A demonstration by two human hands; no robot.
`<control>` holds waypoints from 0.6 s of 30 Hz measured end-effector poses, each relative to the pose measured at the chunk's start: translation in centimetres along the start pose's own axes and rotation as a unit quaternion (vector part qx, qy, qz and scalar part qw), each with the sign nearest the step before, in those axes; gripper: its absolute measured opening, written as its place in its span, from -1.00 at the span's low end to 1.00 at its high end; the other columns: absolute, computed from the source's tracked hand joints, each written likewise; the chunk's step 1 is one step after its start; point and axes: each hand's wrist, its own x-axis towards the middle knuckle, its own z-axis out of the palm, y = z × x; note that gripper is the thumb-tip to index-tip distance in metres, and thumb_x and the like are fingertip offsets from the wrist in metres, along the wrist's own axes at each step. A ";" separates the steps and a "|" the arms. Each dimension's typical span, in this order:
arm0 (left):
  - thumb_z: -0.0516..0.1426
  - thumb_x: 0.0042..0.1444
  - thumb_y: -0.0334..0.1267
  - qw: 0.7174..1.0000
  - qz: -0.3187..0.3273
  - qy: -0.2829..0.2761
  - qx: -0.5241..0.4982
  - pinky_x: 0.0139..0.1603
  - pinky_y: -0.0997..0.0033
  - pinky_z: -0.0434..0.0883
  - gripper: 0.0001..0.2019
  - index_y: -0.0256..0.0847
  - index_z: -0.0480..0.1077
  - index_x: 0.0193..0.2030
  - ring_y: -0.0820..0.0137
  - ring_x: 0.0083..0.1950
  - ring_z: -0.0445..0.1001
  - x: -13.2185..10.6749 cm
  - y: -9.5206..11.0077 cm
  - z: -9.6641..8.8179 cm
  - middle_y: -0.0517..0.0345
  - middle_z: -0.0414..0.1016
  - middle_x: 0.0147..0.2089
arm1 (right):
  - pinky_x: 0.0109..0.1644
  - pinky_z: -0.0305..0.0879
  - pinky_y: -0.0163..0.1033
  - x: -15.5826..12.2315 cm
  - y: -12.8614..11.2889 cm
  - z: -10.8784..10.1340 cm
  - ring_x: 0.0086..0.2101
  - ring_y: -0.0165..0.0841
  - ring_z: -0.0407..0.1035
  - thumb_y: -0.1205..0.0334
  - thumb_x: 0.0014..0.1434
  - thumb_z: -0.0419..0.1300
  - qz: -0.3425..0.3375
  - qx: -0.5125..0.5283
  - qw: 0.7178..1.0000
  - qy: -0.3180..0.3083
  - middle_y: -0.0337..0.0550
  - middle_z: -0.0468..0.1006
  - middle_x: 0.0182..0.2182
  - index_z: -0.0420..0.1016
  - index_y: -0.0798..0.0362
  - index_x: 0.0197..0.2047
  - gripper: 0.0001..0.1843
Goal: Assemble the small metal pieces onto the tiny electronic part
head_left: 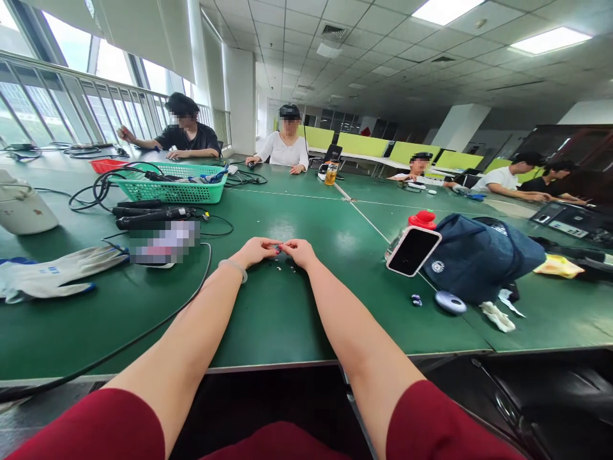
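Note:
Both my arms reach out over a green table (287, 319). My left hand (258, 249) and my right hand (299, 250) meet fingertip to fingertip, both pinched on a tiny bluish part (278, 246) held between them just above the table. A few small bits (286, 268) lie on the table right under my hands. I wear a pale bracelet (235, 267) on my left wrist and red sleeves.
Left: white gloves (52, 275), a black cable (143, 332), a green basket (172, 185) of cables, a white jug (22, 204). Right: a pink-cased phone (412, 250) leaning on a red-capped bottle, a navy bag (479, 255), a small round device (450, 302). Several people sit at the far side.

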 end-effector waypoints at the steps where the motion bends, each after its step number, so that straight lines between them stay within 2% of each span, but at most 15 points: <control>1: 0.25 -0.13 -0.26 1.000 0.000 -0.001 -0.001 -0.35 0.46 0.27 -0.52 -0.33 0.50 0.00 0.49 -0.45 0.35 0.0 0.0 0.0 0.19 0.48 -0.47 | -0.37 0.14 -0.36 0.0 0.0 0.0 -0.48 -0.48 0.25 -0.02 0.00 0.27 -0.001 -0.001 1.000 -0.001 -0.27 0.50 -0.50 0.58 0.07 -0.37 -0.69; 10: 0.29 -0.19 -0.24 1.000 -0.015 0.008 0.000 -0.33 0.44 0.30 -0.54 -0.30 0.53 -0.07 0.43 -0.43 0.41 0.3 -0.2 0.0 0.18 0.51 -0.48 | -0.41 0.06 -0.36 0.0 -0.2 -0.2 -0.50 -0.49 0.18 -0.01 -0.02 0.29 -0.003 -0.015 1.000 -0.004 -0.32 0.40 -0.59 0.54 0.08 -0.47 -0.71; 15: 0.30 -0.20 -0.25 1.000 -0.021 0.013 -0.008 -0.37 0.45 0.30 -0.58 -0.32 0.53 -0.12 0.43 -0.45 0.42 0.2 -0.1 0.0 0.18 0.50 -0.53 | -0.45 0.01 -0.37 0.0 -0.3 -0.2 -0.55 -0.51 0.11 -0.12 -0.09 0.30 -0.002 -0.002 1.000 -0.014 -0.36 0.30 -0.65 0.51 0.08 -0.51 -0.61; 18: 0.31 -0.20 -0.27 0.999 -0.027 0.017 -0.016 -0.40 0.46 0.29 -0.59 -0.33 0.52 -0.13 0.45 -0.49 0.40 0.2 0.0 -0.1 0.17 0.50 -0.54 | -0.47 -0.02 -0.37 0.1 -0.3 -0.3 -0.57 -0.51 0.07 -0.19 -0.04 0.24 0.002 0.017 1.000 -0.014 -0.38 0.21 -0.68 0.50 0.08 -0.51 -0.55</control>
